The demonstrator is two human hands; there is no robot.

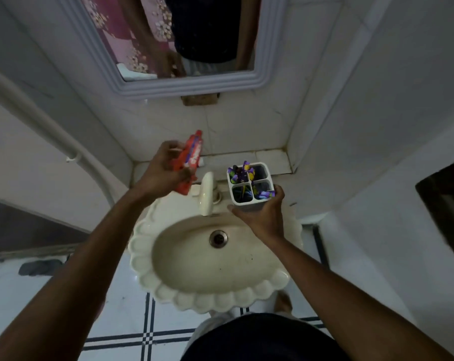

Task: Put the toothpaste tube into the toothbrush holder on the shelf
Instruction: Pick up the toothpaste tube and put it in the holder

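Toothpaste tube (190, 162), red and soft-sided, sits gripped in the left hand (166, 173); right hand (262, 214) clasps the white four-celled plastic toothbrush holder (250, 185) above the scalloped sink (194, 295).

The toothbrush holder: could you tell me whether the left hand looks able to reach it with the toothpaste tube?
Probably yes. The left hand holds the toothpaste tube beside the toothbrush holder, with only the tap between them, lower down.
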